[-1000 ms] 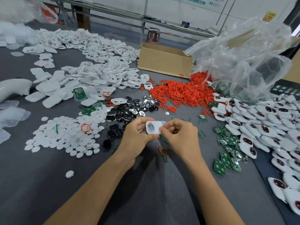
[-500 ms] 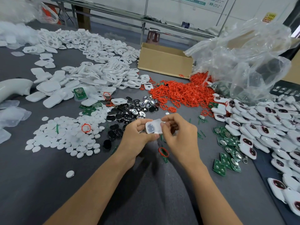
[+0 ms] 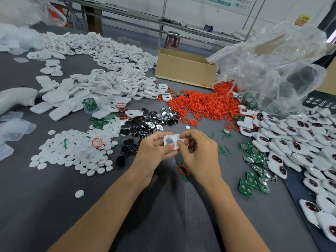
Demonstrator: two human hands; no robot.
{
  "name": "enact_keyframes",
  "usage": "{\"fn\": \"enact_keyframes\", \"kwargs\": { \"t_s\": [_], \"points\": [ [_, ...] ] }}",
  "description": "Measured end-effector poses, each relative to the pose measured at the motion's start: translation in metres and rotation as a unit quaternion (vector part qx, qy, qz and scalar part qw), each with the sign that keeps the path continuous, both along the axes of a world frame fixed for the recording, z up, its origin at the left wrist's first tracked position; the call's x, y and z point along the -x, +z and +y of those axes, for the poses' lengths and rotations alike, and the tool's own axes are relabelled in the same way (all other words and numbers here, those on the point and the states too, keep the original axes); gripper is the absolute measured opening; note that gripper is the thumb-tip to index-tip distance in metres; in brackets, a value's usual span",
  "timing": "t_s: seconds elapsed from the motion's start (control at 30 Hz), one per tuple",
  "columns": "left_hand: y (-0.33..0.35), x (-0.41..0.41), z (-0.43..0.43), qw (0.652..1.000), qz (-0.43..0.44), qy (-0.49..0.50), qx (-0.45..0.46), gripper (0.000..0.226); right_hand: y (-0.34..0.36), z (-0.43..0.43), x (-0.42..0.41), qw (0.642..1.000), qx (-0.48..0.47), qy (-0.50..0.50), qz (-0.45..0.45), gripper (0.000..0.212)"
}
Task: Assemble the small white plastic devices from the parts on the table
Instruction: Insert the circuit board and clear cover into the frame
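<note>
Fingers (image 3: pixel 161 135) of the left hand (image 3: pixel 152 153) are curling round the small white device (image 3: pixel 170 141), pinching it between thumb and forefinger. The fingers (image 3: pixel 184 137) of the right hand (image 3: pixel 200 153) are curling onto its right end and pinching it, with the fingertips pressing on the face and edge. The device is being held just above the table (image 3: pixel 54 206), near mid-table, between the two hands. One second ago the right hand was gripping the end squarely from 3 o'clock; it is now coming over the top from about 1 o'clock. The device was tipped half a second ago and is now lying nearly level again in the same spot. This is reading as a seating or press-check step on one unit, probably closing the shell; whether the halves are fully snapped cannot be told. The device is presenting its face upward toward the camera, with the dark oval window at the 9 o'clock end. Its long axis is running roughly 9 to 3 o'clock, the right end dipping slightly toward 4. Stock is lying around the hands: red rings (image 3: pixel 203 104) at 1 o'clock, green circuit boards (image 3: pixel 254 171) at 4 o'clock and white discs (image 3: pixel 72 150) at 9 o'clock. A loose red ring (image 3: pixel 183 169) is lying at 6 o'clock, just beside the right wrist. Assembled white units (image 3: pixel 300 139) are lying heaped at 3 o'clock.
</note>
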State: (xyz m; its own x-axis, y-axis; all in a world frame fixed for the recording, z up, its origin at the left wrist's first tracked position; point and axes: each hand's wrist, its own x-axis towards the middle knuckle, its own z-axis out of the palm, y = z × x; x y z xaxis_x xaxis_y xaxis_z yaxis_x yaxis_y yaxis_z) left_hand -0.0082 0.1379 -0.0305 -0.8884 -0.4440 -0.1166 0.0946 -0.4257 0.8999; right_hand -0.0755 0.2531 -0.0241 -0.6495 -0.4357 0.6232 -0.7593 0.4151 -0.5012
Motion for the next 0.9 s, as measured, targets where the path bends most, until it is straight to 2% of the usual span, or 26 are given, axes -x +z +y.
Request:
{"fn": "enact_keyframes", "kwargs": {
  "t_s": [0.3, 0.43, 0.77, 0.9],
  "points": [
    [0.0029, 0.0003, -0.0002, 1.0, 0.006, 0.014, -0.024, 0.021, -0.0003, 0.0001, -0.0003, 1.0, 0.008, 0.002, -0.029, 0.005],
    [0.0021, 0.0003, 0.0009, 1.0, -0.004, 0.022, -0.015, 0.021, 0.0029, 0.0017, -0.0016, 0.999, 0.027, 0.013, -0.027, 0.017],
    [0.0004, 0.0018, -0.0007, 0.999, -0.003, 0.024, -0.025, 0.019, 0.0023, 0.0027, -0.0046, 0.997, -0.07, 0.004, 0.017, 0.019],
    [0.0001, 0.002, -0.0005, 1.0, -0.005, 0.019, -0.012, 0.018, 0.0019, 0.0016, -0.0058, 0.998, -0.062, 0.015, -0.013, 0.017]
  ]
}}
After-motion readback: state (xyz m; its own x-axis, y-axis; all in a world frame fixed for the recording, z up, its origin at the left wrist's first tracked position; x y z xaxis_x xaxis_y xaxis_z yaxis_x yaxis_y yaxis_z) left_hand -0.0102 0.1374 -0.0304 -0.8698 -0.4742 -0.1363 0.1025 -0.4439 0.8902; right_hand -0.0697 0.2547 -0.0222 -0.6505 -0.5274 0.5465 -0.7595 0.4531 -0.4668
